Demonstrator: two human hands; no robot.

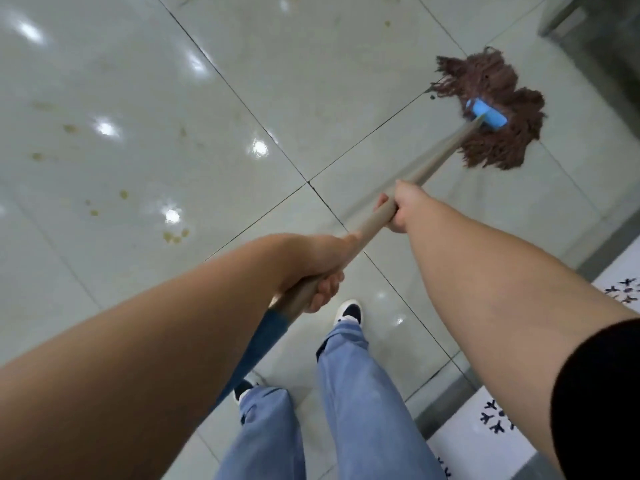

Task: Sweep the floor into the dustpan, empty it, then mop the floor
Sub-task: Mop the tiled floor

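Glossy pale tiled floor point(145, 98), yellowish spots left. Brown string mop point(498, 109), far right, flat on tiles. Beige wooden handle point(374, 225) gripped by right hand point(398, 209) farther along, left hand point(318, 268) nearer. Risk: missing left stains; slipping on wet gloss.

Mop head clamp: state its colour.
Light blue, on the clamp above the brown mop strands; seen in the head view.
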